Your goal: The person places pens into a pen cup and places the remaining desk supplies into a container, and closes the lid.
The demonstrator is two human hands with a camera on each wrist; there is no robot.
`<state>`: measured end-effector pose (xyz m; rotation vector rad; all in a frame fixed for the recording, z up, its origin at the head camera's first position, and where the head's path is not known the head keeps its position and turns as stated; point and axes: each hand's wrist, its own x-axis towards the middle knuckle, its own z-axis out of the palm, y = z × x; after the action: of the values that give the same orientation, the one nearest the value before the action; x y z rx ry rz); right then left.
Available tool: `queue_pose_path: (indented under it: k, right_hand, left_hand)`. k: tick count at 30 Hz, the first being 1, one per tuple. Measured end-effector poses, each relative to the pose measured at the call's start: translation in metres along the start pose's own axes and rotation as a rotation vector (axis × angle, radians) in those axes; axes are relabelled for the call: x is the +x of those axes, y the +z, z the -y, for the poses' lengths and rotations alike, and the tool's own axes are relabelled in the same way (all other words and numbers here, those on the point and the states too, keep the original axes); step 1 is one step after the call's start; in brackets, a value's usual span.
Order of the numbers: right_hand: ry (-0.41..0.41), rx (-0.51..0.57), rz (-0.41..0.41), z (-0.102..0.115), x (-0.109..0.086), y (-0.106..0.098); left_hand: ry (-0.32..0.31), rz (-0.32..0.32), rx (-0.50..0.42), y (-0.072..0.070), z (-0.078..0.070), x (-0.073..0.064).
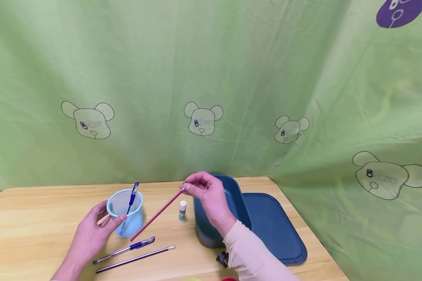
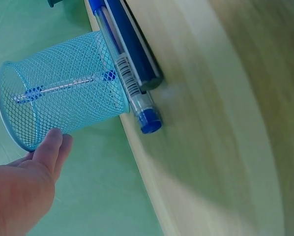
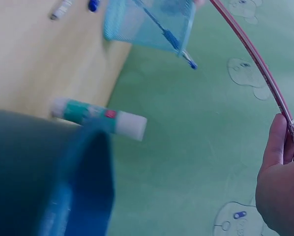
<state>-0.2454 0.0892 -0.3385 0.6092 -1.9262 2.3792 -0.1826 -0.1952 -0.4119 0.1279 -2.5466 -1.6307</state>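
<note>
My left hand grips a light blue mesh pen cup near its rim, thumb in front and fingers on the far left side. One blue-capped pen leans inside the cup. Between the thumb and fingertips of my right hand, a red pencil is pinched at its upper end. It slants down to the left, its lower tip in front of the cup. On the table lie another blue pen and a dark striped pencil, side by side below the cup.
A white-capped glue stick stands upright between the cup and a deep blue box, which is partly hidden by my right forearm. To the right lies its flat blue lid. A small black object sits by the sleeve. Green curtain hangs behind.
</note>
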Motion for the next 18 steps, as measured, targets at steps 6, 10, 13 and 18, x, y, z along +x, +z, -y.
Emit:
queue_pose_path:
  k: [6, 10, 13, 18]
  right_hand:
    - [-0.053, -0.012, -0.037, 0.013, 0.017, 0.002]
    - [-0.06, -0.017, -0.074, 0.016, 0.026, 0.004]
    - [-0.059, 0.007, -0.096, 0.016, 0.032, 0.007]
    - [-0.075, 0.042, -0.112, 0.016, 0.04, 0.012]
  left_hand:
    - [0.001, -0.004, -0.001, -0.001, 0.001, 0.0]
    - [-0.003, -0.007, -0.009, -0.001, 0.001, 0.001]
    - [-0.002, -0.006, -0.021, 0.0, 0.001, 0.001]
    - [-0.002, -0.008, -0.025, 0.0, 0.002, 0.002]
